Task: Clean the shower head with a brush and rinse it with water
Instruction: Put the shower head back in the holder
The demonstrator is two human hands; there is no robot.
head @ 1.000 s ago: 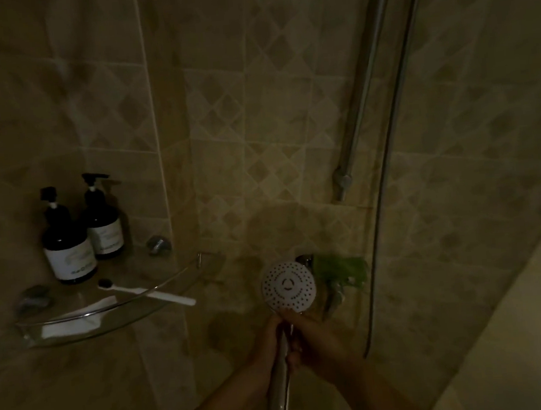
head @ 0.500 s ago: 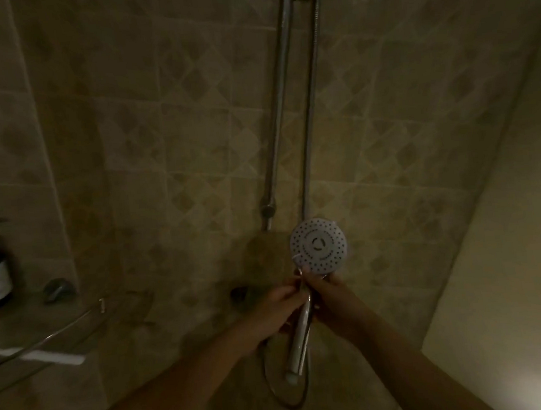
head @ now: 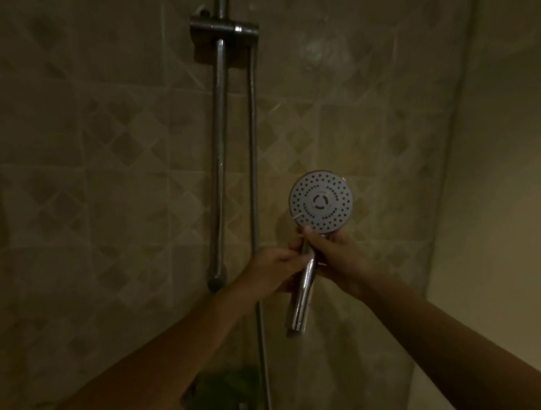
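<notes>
Head view: you held the shower head (head: 321, 202) just right of the slide rail (head: 221, 163), left hand (head: 276, 267) and right hand (head: 336, 258) both curled round its near-upright handle, spray face toward you.

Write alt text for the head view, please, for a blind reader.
A left hand and right hand hold a round shower head by its handle, face toward the camera, before a dim tiled wall. A metal rail stands left of it.
</notes>
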